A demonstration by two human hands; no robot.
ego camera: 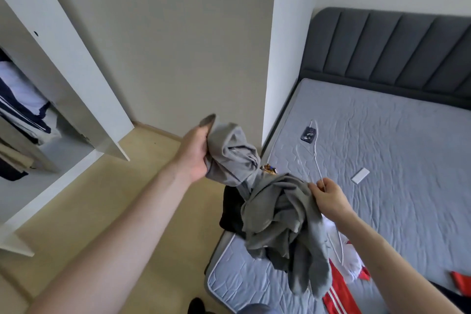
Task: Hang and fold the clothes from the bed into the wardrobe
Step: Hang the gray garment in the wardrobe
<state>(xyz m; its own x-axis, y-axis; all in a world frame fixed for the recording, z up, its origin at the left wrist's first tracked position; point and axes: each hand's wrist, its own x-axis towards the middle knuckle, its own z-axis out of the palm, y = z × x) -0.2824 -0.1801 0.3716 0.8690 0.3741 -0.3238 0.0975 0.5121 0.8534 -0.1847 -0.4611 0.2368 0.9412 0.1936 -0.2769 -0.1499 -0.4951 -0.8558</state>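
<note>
The left hand (196,153) is curled around a bunched end of a soft grey cotton-like garment (275,211), lifting that end up over the pale wooden floor (127,211) beside the bed, while the rest of the cloth sags in loose folds down to the corner of the grey quilted mattress (382,148). The right hand (328,199) pinches another fold of the same garment between thumb and fingers, and it seems also to hold the neck of a thin white wire hanger (319,160), though the wire is too fine here to be sure of the contact. The garment looks light, limp and not at all slippery; it will drape and twist rather than keep any shape, so gripping a random wad leaves it tangled. Better holds would be the shoulder seams or the collar edge, one in each hand, so that it falls open under its own weight and the hanger can slide in. Under it on the mattress corner lie a black garment (230,209) and a red garment with white stripes (337,290), and farther up the bed a dark phone (308,134) on a white cable. The open white wardrobe (76,79), with folded clothes on its shelves, stands well apart at the left.
</note>
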